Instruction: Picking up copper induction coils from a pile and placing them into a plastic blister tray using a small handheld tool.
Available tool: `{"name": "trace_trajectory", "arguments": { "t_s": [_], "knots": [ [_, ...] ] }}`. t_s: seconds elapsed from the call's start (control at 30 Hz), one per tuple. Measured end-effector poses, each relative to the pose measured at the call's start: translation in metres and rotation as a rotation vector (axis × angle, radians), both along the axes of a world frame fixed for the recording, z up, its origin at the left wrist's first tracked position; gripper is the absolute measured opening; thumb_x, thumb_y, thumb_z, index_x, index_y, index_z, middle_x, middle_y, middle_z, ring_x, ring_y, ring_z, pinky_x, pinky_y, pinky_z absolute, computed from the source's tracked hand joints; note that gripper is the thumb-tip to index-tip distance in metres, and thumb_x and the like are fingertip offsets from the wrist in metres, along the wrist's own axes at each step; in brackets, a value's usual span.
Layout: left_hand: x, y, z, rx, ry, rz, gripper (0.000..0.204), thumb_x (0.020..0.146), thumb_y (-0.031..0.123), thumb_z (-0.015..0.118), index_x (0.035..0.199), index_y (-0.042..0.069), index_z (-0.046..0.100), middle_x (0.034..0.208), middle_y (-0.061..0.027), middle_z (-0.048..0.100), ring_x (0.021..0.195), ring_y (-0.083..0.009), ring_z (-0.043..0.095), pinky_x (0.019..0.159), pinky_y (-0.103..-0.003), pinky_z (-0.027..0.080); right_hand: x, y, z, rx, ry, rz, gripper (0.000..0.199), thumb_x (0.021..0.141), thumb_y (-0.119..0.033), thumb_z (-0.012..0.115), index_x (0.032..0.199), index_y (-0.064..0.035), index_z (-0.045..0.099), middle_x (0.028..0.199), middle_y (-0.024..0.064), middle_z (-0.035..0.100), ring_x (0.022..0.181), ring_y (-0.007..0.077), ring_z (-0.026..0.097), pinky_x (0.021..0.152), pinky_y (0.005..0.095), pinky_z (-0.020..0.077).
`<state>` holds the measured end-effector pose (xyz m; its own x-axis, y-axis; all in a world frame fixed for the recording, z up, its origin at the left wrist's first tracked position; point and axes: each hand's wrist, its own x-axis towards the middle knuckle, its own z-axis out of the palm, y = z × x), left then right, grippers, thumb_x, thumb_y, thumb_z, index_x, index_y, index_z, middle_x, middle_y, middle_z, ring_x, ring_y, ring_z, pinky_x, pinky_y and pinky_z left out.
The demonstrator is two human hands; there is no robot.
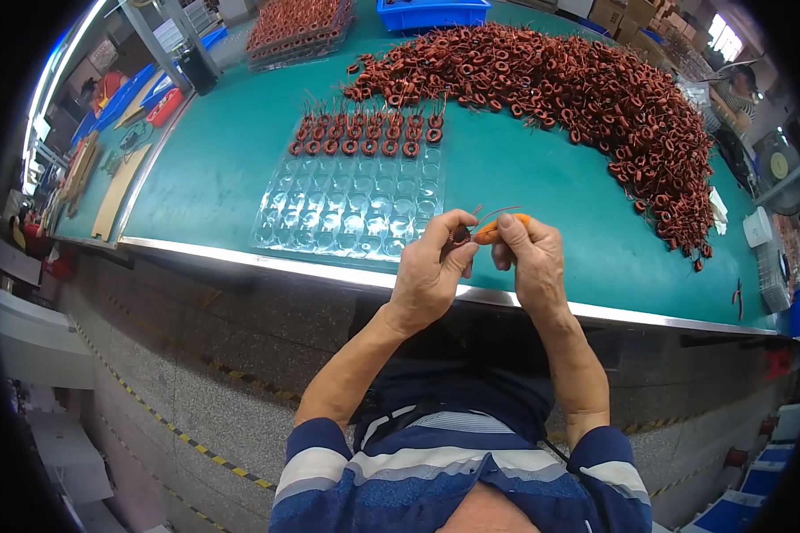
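Note:
My left hand point(431, 271) is closed, pinching a small ring coil point(460, 234) wound with reddish copper wire. Its loose wire ends stick up and to the right. Close beside it, my right hand point(535, 258) is closed too, with something slim and orange point(491, 233) at the fingers, next to the coil; I cannot tell whether it is a finger cover or a tool. Left of my hands lies a clear plastic tray point(347, 209) with round pockets. Ring coils point(369, 147) fill its far rows, wires pointing away from me.
A large heap of ring coils point(551, 89) curves across the far and right side of the green table point(204, 178). Stacked filled trays point(298, 35) and a blue bin point(431, 14) stand at the back. Small pliers point(738, 299) lie near the right edge. Another person point(736, 98) sits far right.

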<state>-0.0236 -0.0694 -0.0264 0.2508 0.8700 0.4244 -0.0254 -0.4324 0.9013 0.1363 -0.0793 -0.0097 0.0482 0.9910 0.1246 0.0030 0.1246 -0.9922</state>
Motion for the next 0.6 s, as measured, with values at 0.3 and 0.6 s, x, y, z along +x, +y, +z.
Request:
{"name": "trace_trajectory", "arguments": {
  "t_s": [0.3, 0.6],
  "knots": [
    [-0.014, 0.008, -0.005, -0.441, -0.034, -0.328, 0.038, 0.102, 0.032, 0.047, 0.116, -0.003, 0.052, 0.075, -0.003, 0.055, 0.064, -0.0097, 0.056, 0.059, -0.023, 0.046, 0.014, 0.001, -0.014, -0.142, 0.207, 0.073, 0.027, 0.092, -0.028, 0.066, 0.095, -0.0008, 0.067, 0.06, -0.0009, 0.054, 0.05, 0.0062, 0.051, 0.045, 0.0184, 0.0377],
    [-0.012, -0.001, -0.009, -0.411, -0.033, -0.39, 0.028, 0.101, 0.018, 0.05, 0.124, 0.002, 0.047, 0.072, -0.0019, 0.054, 0.059, -0.0091, 0.053, 0.053, -0.024, 0.044, 0.016, -0.007, -0.018, -0.176, 0.239, 0.119, 0.025, 0.091, -0.024, 0.067, 0.099, -0.0002, 0.065, 0.065, 0.0006, 0.057, 0.047, 0.0063, 0.051, 0.042, 0.0179, 0.0395]
  ]
}}
